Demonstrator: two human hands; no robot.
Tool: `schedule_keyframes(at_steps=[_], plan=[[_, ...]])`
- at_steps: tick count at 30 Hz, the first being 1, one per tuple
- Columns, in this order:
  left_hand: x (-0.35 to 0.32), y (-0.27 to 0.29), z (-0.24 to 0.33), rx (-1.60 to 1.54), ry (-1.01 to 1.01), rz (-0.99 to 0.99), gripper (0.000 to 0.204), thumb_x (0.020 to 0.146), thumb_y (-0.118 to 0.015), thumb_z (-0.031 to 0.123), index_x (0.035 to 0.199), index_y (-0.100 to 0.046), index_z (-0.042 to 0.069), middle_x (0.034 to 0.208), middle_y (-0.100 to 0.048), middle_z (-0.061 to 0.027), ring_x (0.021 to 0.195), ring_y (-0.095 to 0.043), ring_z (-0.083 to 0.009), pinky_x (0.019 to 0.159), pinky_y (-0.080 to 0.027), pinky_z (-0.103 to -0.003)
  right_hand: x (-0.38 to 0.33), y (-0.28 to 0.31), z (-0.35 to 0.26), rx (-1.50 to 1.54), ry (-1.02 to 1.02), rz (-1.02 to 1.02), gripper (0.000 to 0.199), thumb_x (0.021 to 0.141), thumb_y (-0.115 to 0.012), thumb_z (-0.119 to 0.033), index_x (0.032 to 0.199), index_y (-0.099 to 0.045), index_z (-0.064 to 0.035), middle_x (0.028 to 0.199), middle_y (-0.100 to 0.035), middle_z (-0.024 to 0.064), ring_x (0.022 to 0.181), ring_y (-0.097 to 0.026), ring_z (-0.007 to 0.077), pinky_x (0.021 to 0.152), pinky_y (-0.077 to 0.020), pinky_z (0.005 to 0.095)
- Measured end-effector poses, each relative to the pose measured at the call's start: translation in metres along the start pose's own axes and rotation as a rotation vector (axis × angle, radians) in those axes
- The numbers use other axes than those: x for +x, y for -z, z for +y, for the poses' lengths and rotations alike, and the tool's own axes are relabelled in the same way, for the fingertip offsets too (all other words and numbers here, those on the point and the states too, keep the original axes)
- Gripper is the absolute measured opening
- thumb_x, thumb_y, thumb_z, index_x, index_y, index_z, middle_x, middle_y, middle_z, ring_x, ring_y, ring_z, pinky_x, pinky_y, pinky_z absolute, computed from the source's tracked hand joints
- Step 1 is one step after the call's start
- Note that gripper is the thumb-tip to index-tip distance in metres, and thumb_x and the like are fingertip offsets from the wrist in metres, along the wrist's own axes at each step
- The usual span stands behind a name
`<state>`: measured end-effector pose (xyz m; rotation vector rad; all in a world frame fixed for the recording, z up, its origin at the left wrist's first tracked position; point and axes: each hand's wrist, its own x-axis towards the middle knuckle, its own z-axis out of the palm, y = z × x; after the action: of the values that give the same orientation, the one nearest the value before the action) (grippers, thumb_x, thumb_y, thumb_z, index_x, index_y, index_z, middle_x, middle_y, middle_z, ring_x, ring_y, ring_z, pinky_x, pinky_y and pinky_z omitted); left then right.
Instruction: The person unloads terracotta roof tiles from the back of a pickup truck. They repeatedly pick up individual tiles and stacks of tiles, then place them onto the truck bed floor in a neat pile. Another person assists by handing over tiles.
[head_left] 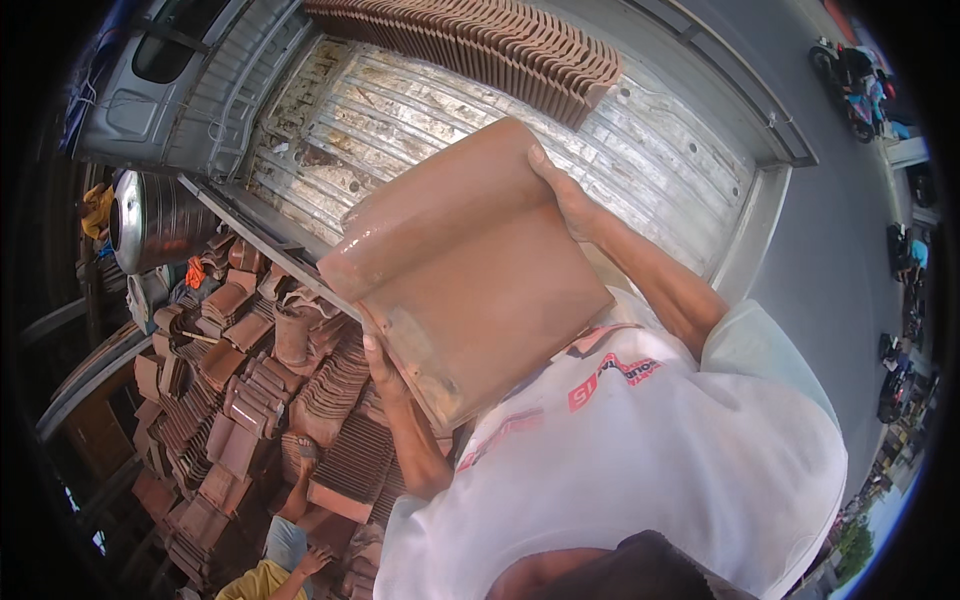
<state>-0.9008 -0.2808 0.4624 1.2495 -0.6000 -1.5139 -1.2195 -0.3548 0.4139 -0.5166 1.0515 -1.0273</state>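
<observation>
Held item: clay roof tile point(470, 270), reddish-brown and curved, carried flat in front of your chest, above the edge of the truck bed point(650, 170). Whether more tiles are stacked beneath it cannot be told.
Left hand point(385, 370): fingers curled tight under the tile's lower near edge, bearing its weight.
Right hand point(565, 190): fingers wrapped over the far upper corner, steadying it.
Surroundings: row of tiles point(480, 40) stands on edge at the far end of the truck bed; loose tile pile point(260, 400) lies on the ground to your left; a second person point(255, 580) in a yellow shirt works at the foot of that pile.
Risk, slip: you hold the tile only at two opposite points. If either grip loosens, it will likely tip and drop.
Risk, below: a fall to your left could strike the pile or the second person.
Risk, breakage: a knock against the bed's side rail would probably chip or crack the clay.
Labels: red and dark print across the chest of your white shirt point(640, 450). No packages or signs in view.
</observation>
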Motion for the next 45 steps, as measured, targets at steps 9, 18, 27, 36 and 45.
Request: schedule_keyframes(at_steps=[9,18,27,36,45], plan=[[0.076,-0.133,-0.070,0.214,0.520,-0.449,0.103,0.074,-0.073,0.054,0.150,-0.025,0.003,0.142,-0.039,-0.0196,0.131,-0.045,-0.0323,0.105,-0.045,-0.045,-0.056,0.173,-0.050,0.184,-0.098,0.147,0.096,0.090,-0.043,-0.074,0.153,-0.025,-0.0037,0.157,-0.024,0.0218,0.146,-0.023,0.0365,0.118,-0.0262,0.0496],[0.092,-0.240,-0.137,0.199,0.638,-0.344,0.101,0.074,-0.077,0.038,0.150,-0.022,-0.001,0.140,-0.043,-0.0184,0.130,-0.046,-0.0312,0.106,-0.044,-0.043,0.045,0.316,-0.039,-0.021,-0.445,0.057,0.101,0.088,-0.041,-0.078,0.154,-0.025,-0.0045,0.158,-0.022,0.0214,0.147,-0.022,0.0364,0.118,-0.0240,0.0506],[0.093,-0.369,-0.202,0.295,0.661,0.043,0.081,0.078,-0.077,0.021,0.139,-0.033,-0.007,0.126,-0.052,-0.0170,0.115,-0.056,-0.0248,0.096,-0.050,-0.036,0.117,0.417,-0.018,-0.099,-0.674,-0.029,0.091,0.091,-0.036,-0.075,0.152,-0.034,-0.0059,0.156,-0.032,0.0181,0.146,-0.027,0.0301,0.120,-0.0195,0.0401],[0.117,-0.531,-0.318,0.316,0.699,0.319,0.074,0.077,-0.077,0.021,0.134,-0.040,-0.008,0.113,-0.059,-0.0145,0.103,-0.061,-0.0232,0.086,-0.053,-0.033,0.130,0.580,-0.047,-0.804,-0.896,-0.124,0.094,0.088,-0.057,-0.063,0.148,-0.033,0.0061,0.149,-0.039,0.0270,0.137,-0.042,0.0333,0.112,-0.0338,0.0395],[0.176,-0.605,-0.589,-0.048,0.597,0.745,0.069,0.077,-0.077,0.010,0.131,-0.039,-0.011,0.125,-0.052,-0.0163,0.111,-0.056,-0.0243,0.097,-0.047,-0.034,0.157,0.725,-0.088,-0.153,-1.084,0.456,0.098,0.087,-0.060,-0.056,0.152,-0.019,0.0046,0.154,-0.028,0.0268,0.143,-0.030,0.0362,0.115,-0.0301,0.0444]])
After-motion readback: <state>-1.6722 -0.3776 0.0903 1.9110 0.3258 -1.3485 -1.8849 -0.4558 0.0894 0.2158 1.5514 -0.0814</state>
